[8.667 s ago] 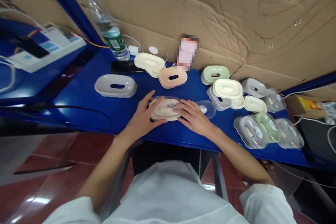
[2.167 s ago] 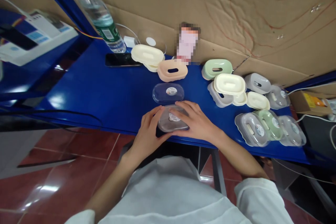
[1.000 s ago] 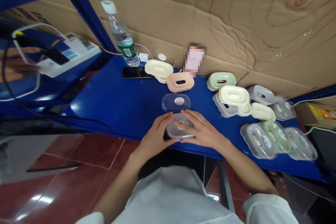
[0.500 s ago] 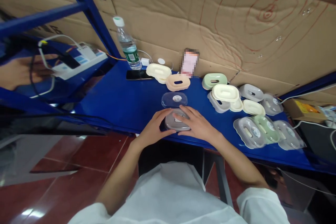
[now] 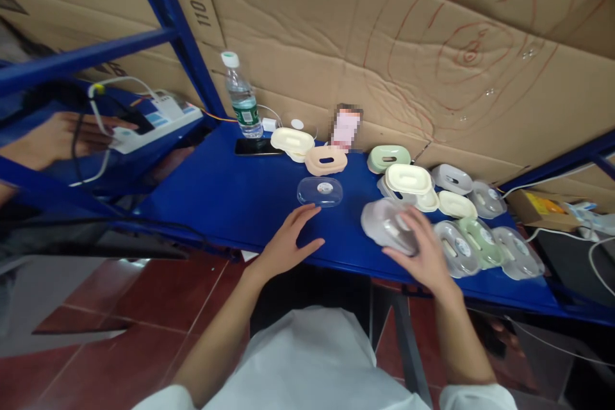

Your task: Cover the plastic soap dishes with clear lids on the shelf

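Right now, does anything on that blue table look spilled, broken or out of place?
Nothing visibly spilled or broken. One untidy spot: a cream piece lies askew over a pale gray piece, covering most of it. The gray box in the right grip is blurred, so I can't judge it.

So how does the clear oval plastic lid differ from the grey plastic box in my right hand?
The clear oval plastic lid lies on the blue table; the grey oval plastic box is in your right hand. The lid is shallow and see-through; the box is deeper and blurred. Both have rounded ends.
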`<action>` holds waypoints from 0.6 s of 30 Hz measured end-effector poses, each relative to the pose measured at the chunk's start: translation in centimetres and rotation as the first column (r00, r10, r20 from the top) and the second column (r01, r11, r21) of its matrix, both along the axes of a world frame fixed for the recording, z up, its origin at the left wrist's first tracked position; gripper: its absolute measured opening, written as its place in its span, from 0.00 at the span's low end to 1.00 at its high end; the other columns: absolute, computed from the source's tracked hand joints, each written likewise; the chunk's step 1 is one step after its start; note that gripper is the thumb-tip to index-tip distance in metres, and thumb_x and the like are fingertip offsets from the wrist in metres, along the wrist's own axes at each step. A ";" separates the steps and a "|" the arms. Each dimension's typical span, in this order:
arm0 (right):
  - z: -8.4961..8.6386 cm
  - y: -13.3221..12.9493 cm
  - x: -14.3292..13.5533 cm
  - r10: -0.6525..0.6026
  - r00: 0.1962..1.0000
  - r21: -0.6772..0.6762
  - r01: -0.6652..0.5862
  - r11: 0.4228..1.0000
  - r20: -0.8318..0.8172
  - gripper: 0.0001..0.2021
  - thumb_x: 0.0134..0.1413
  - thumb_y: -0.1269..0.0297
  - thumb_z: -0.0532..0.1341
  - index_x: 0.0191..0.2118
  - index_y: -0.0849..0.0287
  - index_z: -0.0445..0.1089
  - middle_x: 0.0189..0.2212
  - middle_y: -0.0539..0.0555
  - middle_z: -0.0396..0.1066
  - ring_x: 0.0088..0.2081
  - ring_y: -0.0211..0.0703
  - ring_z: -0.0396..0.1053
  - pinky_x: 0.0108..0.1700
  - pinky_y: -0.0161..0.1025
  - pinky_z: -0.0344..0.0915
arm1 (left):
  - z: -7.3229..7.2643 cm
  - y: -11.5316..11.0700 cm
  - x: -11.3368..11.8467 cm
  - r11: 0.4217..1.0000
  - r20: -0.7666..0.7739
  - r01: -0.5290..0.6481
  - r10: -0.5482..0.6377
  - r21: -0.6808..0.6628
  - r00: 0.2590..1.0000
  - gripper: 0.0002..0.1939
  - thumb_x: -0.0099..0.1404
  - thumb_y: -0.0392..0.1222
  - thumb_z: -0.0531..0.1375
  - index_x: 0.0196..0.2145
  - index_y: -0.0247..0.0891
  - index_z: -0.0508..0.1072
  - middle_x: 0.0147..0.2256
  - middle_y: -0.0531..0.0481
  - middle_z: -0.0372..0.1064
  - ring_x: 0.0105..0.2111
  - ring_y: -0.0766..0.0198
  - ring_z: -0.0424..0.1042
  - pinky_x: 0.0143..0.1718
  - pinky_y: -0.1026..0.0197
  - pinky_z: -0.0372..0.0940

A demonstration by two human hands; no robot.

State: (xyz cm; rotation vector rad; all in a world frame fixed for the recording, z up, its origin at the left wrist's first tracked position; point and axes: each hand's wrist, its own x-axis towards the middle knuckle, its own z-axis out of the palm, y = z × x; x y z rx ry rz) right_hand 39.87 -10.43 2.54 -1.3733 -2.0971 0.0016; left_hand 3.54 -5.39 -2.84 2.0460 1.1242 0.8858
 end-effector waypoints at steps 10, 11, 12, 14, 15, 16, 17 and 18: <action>4.0 3.5 16.7 -0.628 0.765 0.056 0.628 0.776 0.143 0.37 0.63 0.44 0.69 0.70 0.60 0.67 0.65 0.69 0.70 0.68 0.57 0.67 0.69 0.48 0.61 | -1.0 0.0 0.7 0.992 -0.075 -0.063 0.072 0.108 0.995 0.20 0.78 0.51 0.60 0.64 0.50 0.73 0.65 0.45 0.69 0.66 0.52 0.70 0.69 0.41 0.68; 4.0 4.4 17.6 -0.648 0.738 0.009 0.659 0.752 0.187 0.36 0.63 0.46 0.70 0.70 0.60 0.67 0.65 0.69 0.71 0.67 0.56 0.67 0.68 0.46 0.61 | -1.1 0.0 0.7 0.990 -0.075 -0.066 0.076 0.121 0.994 0.19 0.78 0.51 0.60 0.63 0.50 0.73 0.64 0.45 0.70 0.66 0.52 0.71 0.68 0.41 0.69; 3.8 5.3 18.3 -0.661 0.717 -0.030 0.683 0.730 0.223 0.36 0.63 0.48 0.70 0.70 0.60 0.67 0.64 0.70 0.71 0.66 0.56 0.68 0.67 0.46 0.61 | -1.2 0.1 0.8 0.989 -0.076 -0.069 0.079 0.132 0.994 0.18 0.78 0.51 0.59 0.62 0.49 0.74 0.63 0.45 0.71 0.65 0.52 0.71 0.68 0.41 0.69; 3.4 6.9 19.3 -0.662 0.700 -0.079 0.701 0.709 0.267 0.35 0.63 0.49 0.71 0.70 0.61 0.67 0.64 0.70 0.71 0.65 0.55 0.68 0.65 0.44 0.61 | -1.2 0.1 0.8 0.986 -0.082 -0.069 0.082 0.149 0.993 0.17 0.78 0.50 0.59 0.61 0.48 0.75 0.62 0.44 0.72 0.64 0.52 0.72 0.67 0.41 0.70; 3.1 7.5 19.6 -0.654 0.703 -0.092 0.698 0.710 0.280 0.35 0.64 0.49 0.70 0.70 0.62 0.66 0.64 0.70 0.71 0.65 0.55 0.68 0.64 0.44 0.61 | -1.2 0.1 0.9 0.986 -0.084 -0.068 0.082 0.155 0.993 0.17 0.78 0.50 0.59 0.60 0.47 0.75 0.62 0.44 0.72 0.64 0.52 0.72 0.67 0.41 0.70; 2.8 8.1 19.7 -0.641 0.709 -0.099 0.690 0.717 0.293 0.35 0.64 0.50 0.70 0.70 0.63 0.66 0.64 0.70 0.71 0.65 0.55 0.68 0.64 0.43 0.61 | -1.3 0.1 0.9 0.985 -0.086 -0.067 0.082 0.159 0.993 0.17 0.78 0.50 0.59 0.60 0.47 0.75 0.62 0.44 0.72 0.63 0.52 0.72 0.67 0.41 0.71; 2.5 8.6 19.8 -0.629 0.714 -0.099 0.681 0.725 0.306 0.35 0.64 0.50 0.70 0.70 0.64 0.66 0.64 0.70 0.71 0.65 0.54 0.67 0.64 0.43 0.60 | -1.3 0.1 0.9 0.985 -0.088 -0.068 0.082 0.160 0.993 0.16 0.78 0.50 0.59 0.60 0.47 0.76 0.62 0.44 0.72 0.63 0.52 0.73 0.67 0.42 0.71; 2.2 9.1 19.8 -0.621 0.717 -0.094 0.675 0.731 0.316 0.35 0.64 0.51 0.70 0.70 0.64 0.65 0.64 0.71 0.70 0.66 0.54 0.66 0.65 0.42 0.59 | -1.3 0.1 0.9 0.984 -0.089 -0.069 0.085 0.162 0.992 0.16 0.78 0.49 0.59 0.59 0.46 0.76 0.62 0.44 0.72 0.63 0.52 0.73 0.67 0.42 0.71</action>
